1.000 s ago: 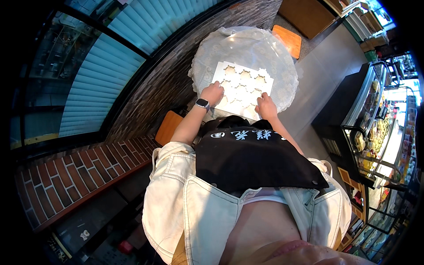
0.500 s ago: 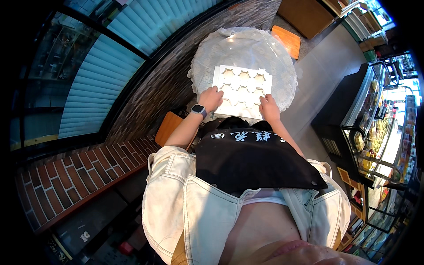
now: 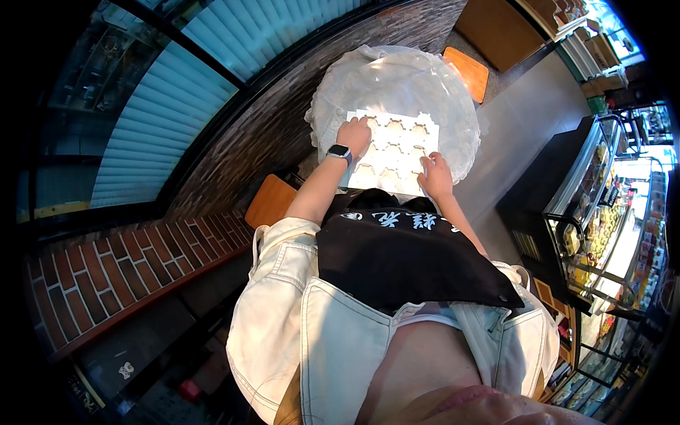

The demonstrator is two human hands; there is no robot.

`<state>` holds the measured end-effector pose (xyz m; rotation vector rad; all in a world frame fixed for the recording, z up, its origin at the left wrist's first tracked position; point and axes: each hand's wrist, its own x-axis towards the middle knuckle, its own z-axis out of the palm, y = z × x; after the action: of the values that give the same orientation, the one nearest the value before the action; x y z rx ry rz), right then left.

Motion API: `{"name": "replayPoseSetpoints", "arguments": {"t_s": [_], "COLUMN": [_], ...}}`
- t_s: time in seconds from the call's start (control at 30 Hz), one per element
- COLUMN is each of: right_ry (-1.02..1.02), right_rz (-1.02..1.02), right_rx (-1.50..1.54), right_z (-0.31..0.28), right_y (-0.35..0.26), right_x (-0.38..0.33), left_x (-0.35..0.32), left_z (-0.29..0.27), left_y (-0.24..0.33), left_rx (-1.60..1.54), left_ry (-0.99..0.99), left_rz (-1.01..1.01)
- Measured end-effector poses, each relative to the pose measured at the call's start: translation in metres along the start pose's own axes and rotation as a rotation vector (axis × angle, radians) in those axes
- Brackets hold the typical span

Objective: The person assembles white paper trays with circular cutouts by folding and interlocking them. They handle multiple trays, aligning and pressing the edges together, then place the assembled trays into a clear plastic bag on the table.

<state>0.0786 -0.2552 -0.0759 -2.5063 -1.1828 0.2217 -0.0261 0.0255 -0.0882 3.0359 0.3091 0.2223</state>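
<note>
On a round table lies a white die-cut cardboard insert [image 3: 394, 148] with rows of shaped cutouts, in bright light. A flat white piece beneath it shows along its left side. My left hand [image 3: 354, 137], with a watch on its wrist, reaches over the left side near the far left corner; its curled fingers are at a cutout there. My right hand [image 3: 435, 174] is at the right edge of the insert, toward the near end, with thumb and fingers drawn together on the card. The left fingertips are partly hidden.
A pale lace cloth under a clear cover [image 3: 397, 78] drapes the round table. Wooden chair seats [image 3: 467, 73] stand beyond and at the left [image 3: 270, 201]. A stone-clad wall [image 3: 234, 134] runs along the left, and a glass display case [image 3: 567, 184] stands at the right.
My left hand has moved from the insert's left edge up toward its far left corner. The right hand stays at the right edge, its fingers slightly shifted. The whole view has shifted a little.
</note>
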Motion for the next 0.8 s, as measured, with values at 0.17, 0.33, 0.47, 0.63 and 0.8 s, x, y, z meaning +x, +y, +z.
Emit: {"name": "replayPoseSetpoints", "arguments": {"t_s": [0.17,0.33,0.47,0.63,0.8], "right_ry": [0.017,0.019,0.005,0.039,0.011], "right_rz": [0.020,-0.037,-0.086,-0.144,-0.116], "right_rx": [0.004,0.005,0.035,0.014,0.028], "right_z": [0.009,0.010,-0.002,-0.016,-0.002], "right_y": [0.007,0.011,0.016,0.014,0.001], "right_x": [-0.003,0.002,0.002,0.022,0.062], "left_x": [0.007,0.000,0.002,-0.008,-0.013], "left_z": [0.000,0.046,0.037,0.032,-0.020], "left_y": [0.005,-0.004,-0.003,-0.019,-0.003], "left_rx": [-0.027,-0.007,-0.034,-0.283,-0.446], "left_ry": [-0.107,0.005,-0.041,-0.038,-0.037], "left_rz": [0.051,0.065,0.059,-0.090,-0.211]}}
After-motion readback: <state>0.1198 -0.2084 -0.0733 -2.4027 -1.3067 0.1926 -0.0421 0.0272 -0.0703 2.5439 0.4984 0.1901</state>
